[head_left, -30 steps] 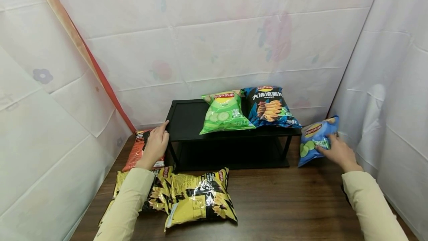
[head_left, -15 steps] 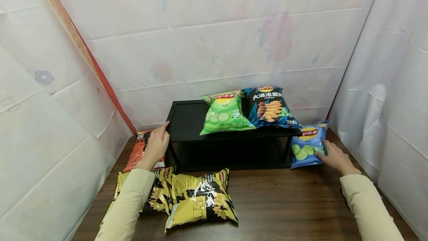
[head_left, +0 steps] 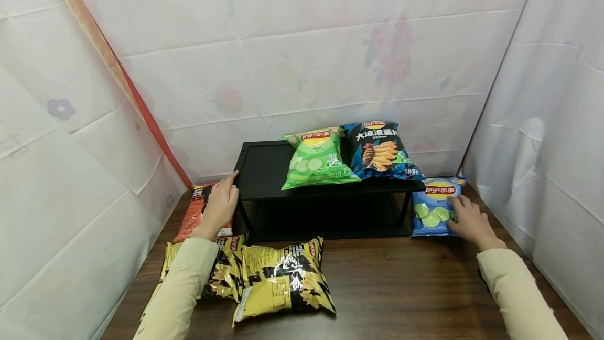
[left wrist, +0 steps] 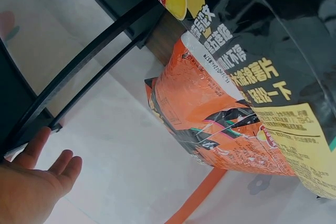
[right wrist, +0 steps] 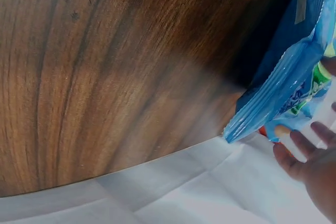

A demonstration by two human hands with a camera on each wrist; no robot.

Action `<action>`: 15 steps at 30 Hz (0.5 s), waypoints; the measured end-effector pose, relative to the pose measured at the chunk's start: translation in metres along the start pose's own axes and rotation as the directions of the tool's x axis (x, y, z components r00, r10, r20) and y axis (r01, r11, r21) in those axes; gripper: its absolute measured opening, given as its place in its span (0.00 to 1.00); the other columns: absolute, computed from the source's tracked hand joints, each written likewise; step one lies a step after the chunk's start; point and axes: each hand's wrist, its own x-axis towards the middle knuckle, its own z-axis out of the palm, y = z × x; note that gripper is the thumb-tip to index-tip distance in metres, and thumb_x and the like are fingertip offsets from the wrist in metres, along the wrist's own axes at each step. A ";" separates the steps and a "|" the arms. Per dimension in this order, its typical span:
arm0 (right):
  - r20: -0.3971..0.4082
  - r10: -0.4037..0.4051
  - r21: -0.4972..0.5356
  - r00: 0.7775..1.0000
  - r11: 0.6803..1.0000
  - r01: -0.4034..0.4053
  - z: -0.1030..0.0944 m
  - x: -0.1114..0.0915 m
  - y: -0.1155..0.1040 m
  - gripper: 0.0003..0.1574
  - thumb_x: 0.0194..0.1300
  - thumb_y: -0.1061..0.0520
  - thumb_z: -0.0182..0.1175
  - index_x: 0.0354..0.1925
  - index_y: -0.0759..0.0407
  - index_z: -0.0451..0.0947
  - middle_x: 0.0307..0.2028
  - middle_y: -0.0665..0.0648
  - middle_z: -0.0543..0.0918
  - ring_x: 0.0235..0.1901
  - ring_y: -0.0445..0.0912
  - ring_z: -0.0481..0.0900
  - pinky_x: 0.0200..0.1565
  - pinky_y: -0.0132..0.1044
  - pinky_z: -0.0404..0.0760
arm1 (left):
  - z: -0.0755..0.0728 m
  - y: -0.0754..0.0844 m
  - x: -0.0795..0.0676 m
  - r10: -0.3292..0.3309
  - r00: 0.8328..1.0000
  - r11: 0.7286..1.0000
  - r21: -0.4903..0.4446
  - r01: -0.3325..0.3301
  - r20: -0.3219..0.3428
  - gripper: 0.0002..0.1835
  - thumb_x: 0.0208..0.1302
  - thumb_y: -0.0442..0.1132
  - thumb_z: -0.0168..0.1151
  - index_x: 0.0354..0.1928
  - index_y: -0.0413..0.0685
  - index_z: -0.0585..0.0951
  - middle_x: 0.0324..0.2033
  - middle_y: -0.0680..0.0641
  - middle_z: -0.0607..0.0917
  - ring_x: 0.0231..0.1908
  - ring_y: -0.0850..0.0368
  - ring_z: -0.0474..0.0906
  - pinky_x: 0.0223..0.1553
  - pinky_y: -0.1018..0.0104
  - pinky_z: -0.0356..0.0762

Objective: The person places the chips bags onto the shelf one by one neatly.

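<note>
A low black two-tier shelf (head_left: 264,167) stands on the wooden table. My left hand (head_left: 222,206) touches its left edge with an outstretched index finger; the other fingers are relaxed in the left wrist view. At the shelf's right end, a light-blue bag of chips (head_left: 431,206) with lime pictures sits on the table, front outward. My right hand (head_left: 474,222) is at its right edge, fingertips over the front in the head view. In the right wrist view the fingers (right wrist: 299,142) are spread beside the bag's blue edge, not curled round it.
On the shelf top are a green chip bag (head_left: 316,159) and a black-and-blue one (head_left: 379,151). A red-orange bag (head_left: 191,219) lies left of the shelf, partly behind my left hand. Several yellow-and-black bags (head_left: 283,277) lie in front. White curtains (head_left: 330,67) surround the table.
My right hand has moved the light-blue bag left against the shelf's end, turning it from tilted to nearly straight. Its fingers have loosened. My left hand has stayed put.
</note>
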 end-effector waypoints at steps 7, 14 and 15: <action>-0.003 -0.103 -0.020 0.995 0.995 0.103 0.009 -0.001 -0.011 0.42 0.56 0.45 0.60 0.60 0.68 0.61 0.61 0.77 0.53 0.58 0.76 0.50 0.48 0.75 0.56 | 0.000 -0.001 0.000 -0.003 1.000 1.000 -0.001 0.003 0.000 0.28 0.71 0.47 0.27 0.70 0.51 0.54 0.65 0.37 0.62 0.65 0.35 0.52 0.61 0.35 0.49; 0.032 -0.147 -0.047 0.989 0.988 0.148 0.015 -0.002 -0.018 0.51 0.50 0.35 0.63 0.62 0.65 0.62 0.63 0.74 0.53 0.60 0.74 0.47 0.51 0.75 0.53 | 0.001 -0.002 0.001 0.000 1.000 1.000 0.003 0.000 -0.003 0.27 0.71 0.47 0.27 0.70 0.51 0.55 0.65 0.37 0.62 0.65 0.35 0.53 0.61 0.36 0.50; 0.040 -0.149 -0.053 0.988 0.987 0.151 0.016 -0.002 -0.018 0.53 0.48 0.34 0.64 0.62 0.65 0.62 0.63 0.74 0.53 0.60 0.74 0.47 0.52 0.76 0.52 | 0.001 -0.002 0.001 0.002 1.000 1.000 0.003 -0.002 -0.003 0.27 0.71 0.47 0.27 0.70 0.51 0.55 0.65 0.37 0.62 0.64 0.35 0.53 0.61 0.36 0.50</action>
